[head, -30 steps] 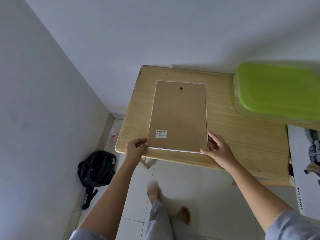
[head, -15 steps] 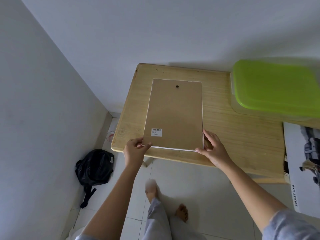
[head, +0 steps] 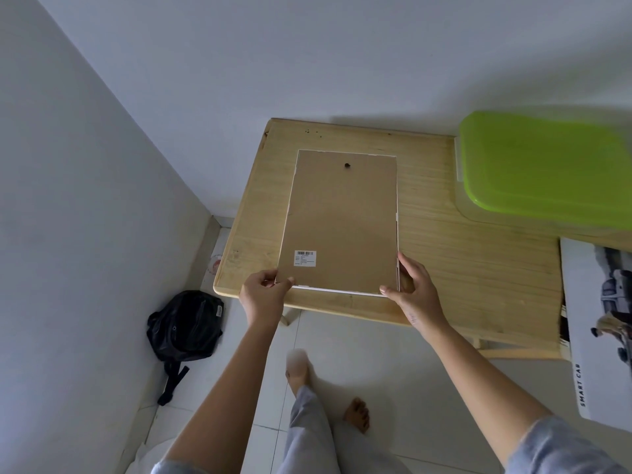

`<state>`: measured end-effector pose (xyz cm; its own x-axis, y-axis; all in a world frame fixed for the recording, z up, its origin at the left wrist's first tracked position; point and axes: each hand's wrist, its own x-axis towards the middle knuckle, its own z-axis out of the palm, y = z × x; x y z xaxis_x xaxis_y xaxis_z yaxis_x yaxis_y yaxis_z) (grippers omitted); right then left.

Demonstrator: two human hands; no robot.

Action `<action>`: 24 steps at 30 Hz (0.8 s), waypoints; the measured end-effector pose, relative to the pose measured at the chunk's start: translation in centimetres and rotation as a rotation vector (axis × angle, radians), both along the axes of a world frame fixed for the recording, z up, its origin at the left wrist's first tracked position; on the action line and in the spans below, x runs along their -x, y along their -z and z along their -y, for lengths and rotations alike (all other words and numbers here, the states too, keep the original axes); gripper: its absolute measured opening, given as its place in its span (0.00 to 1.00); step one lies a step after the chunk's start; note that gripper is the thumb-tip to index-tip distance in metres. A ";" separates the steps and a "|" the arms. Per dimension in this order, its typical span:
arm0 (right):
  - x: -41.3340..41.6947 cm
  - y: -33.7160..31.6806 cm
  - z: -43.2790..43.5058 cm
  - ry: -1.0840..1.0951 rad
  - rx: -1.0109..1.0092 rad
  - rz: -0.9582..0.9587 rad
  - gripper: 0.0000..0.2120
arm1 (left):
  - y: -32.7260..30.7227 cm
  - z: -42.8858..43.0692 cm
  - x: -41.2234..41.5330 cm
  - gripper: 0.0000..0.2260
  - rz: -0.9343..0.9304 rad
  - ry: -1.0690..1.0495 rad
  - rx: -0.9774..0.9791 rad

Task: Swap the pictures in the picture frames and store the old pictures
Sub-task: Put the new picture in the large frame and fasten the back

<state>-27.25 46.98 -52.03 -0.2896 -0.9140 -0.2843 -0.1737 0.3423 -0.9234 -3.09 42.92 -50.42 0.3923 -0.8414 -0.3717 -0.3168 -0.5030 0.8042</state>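
A picture frame [head: 342, 224] lies face down on the wooden table [head: 461, 261], its brown backing board up, with a barcode sticker near the lower left and a hanging hole near the top. A thin white frame edge shows along the near and right sides. My left hand [head: 263, 295] pinches the near left corner of the frame. My right hand [head: 412, 289] grips the near right corner, thumb on the right edge. A car poster [head: 602, 330] with a white border lies at the table's right end, hanging over the near edge.
A clear storage box with a lime green lid [head: 547, 172] stands at the back right of the table. A black backpack [head: 186, 326] lies on the tiled floor by the left wall. My bare feet are on the floor below the table's near edge.
Both hands stay on the frame's near corners; the frame has been set slightly further onto the table. The view has shifted a little to the right.
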 end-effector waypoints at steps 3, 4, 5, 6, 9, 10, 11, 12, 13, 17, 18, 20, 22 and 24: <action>-0.1 0.0 0.2 0.002 0.003 -0.023 0.35 | -0.1 0.1 0.2 0.17 0.004 -0.020 -0.002; -0.1 0.0 0.1 0.000 0.005 -0.030 0.35 | -0.1 0.0 0.2 0.17 0.003 -0.020 0.001; -0.1 0.0 0.2 -0.002 0.007 -0.032 0.35 | -0.2 0.0 0.2 0.17 0.004 -0.013 0.005; -0.2 0.0 0.2 -0.005 0.007 -0.033 0.34 | -0.3 0.0 0.2 0.18 0.005 -0.001 0.005; -0.4 0.0 0.1 -0.003 0.006 -0.090 0.33 | -0.4 0.0 -0.2 0.17 -0.005 0.064 -0.007; -0.5 0.0 0.1 -0.005 0.015 -0.130 0.32 | -0.6 0.0 -0.4 0.16 -0.004 0.093 -0.011; -0.5 0.0 0.1 -0.003 0.025 -0.170 0.31 | -0.6 0.0 -0.6 0.15 0.005 0.126 -0.014; -0.5 0.0 0.1 -0.002 0.032 -0.212 0.30 | -0.6 0.0 -0.8 0.13 0.020 0.163 -0.020; -0.5 -0.1 0.1 -0.006 0.043 -0.258 0.28 | -0.6 0.0 -1.0 0.11 0.038 0.195 -0.024; -0.2 -0.3 0.8 0.009 0.101 -0.442 0.22 | -0.2 0.6 -1.9 0.11 0.119 0.287 -0.019; -0.2 -0.5 1.2 0.017 0.105 -0.489 0.22 | -0.1 1.2 -2.0 0.11 0.129 0.299 -0.012; -0.3 -0.8 2.5 0.002 0.129 -0.558 0.21 | -0.2 2.9 -2.0 0.12 0.141 0.317 0.005; -0.6 -1.0 4.2 -0.068 0.151 -0.614 0.22 | -0.3 5.0 -1.8 0.13 0.159 0.335 0.026; -1.1 -1.1 6.6 -0.145 0.142 -0.652 0.23 | -0.4 7.6 -1.4 0.14 0.153 0.352 0.051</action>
